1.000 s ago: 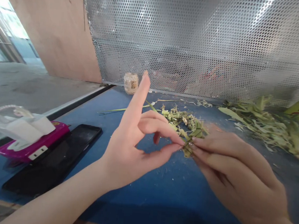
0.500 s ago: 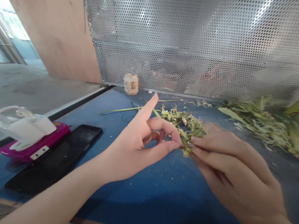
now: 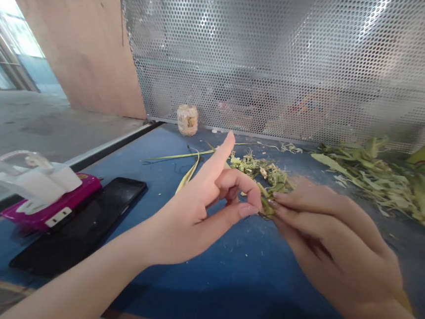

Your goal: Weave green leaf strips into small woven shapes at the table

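Between my hands is a small piece woven from flat green leaf strips [image 3: 268, 204]. My left hand [image 3: 208, 204] pinches its left edge with thumb and forefinger, the other fingers curled or raised. My right hand [image 3: 335, 244] grips the piece from the right, its thumb and fingers pressed together on it. A long yellow-green strip [image 3: 189, 175] curves out behind my left hand onto the blue tabletop [image 3: 200, 297]. Just beyond the fingers lies a heap of dry, curly plant scraps [image 3: 256, 168]. My fingers hide part of the woven piece.
At the left, a magenta power strip [image 3: 54, 210] with white chargers sits beside a black phone [image 3: 84, 222]. A small pale jar-like object [image 3: 187, 120] stands by the perforated metal panel [image 3: 244, 48]. A pile of leaf strips [image 3: 385, 179] lies at the right.
A yellow-green strip now shows curving behind my left hand. Both hands keep their grip on the woven piece, with the left hand shifted slightly right.
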`<state>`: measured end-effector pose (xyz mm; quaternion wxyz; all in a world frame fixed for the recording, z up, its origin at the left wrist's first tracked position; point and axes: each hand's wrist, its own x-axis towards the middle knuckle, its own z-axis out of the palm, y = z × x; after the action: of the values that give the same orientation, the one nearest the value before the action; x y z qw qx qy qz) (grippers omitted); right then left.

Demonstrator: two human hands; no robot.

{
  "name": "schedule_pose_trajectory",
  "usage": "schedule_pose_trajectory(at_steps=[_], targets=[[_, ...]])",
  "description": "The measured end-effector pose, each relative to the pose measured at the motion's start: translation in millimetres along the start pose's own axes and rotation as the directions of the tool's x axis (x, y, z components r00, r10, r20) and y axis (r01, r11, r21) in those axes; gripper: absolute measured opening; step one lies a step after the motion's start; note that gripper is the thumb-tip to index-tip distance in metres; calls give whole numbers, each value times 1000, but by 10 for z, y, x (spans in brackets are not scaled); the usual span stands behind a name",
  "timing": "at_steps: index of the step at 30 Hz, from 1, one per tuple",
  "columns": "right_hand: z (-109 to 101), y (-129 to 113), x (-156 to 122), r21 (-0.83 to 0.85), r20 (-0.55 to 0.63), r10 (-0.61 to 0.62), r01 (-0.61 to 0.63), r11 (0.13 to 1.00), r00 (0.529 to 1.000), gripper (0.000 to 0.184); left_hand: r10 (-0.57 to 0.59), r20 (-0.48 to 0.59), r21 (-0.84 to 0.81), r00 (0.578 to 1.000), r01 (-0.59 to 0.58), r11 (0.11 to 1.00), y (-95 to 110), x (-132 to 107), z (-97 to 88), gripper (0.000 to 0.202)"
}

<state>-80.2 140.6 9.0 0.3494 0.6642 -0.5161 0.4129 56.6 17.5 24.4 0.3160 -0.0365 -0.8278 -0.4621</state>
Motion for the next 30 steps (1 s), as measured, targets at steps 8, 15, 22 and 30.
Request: schedule_pose_trajectory(at_steps=[8, 15, 22, 30], targets=[[-3, -21, 16, -32, -22, 15, -16, 999, 1000, 16, 5, -46, 40, 999, -3, 999, -11, 8, 2, 66], [17, -15, 29, -33, -39, 17, -19, 999, 999, 16, 14, -85, 60, 996, -9, 998, -10, 21, 12, 69], [10, -33, 9, -31, -6, 55, -55, 998, 998, 15, 29, -140, 86, 990, -17, 996, -24, 19, 16, 75], [9, -30, 47, 26, -21, 2, -1, 1000, 1000, 18, 138, -163, 111, 977, -121, 986, -58, 17, 37, 80]])
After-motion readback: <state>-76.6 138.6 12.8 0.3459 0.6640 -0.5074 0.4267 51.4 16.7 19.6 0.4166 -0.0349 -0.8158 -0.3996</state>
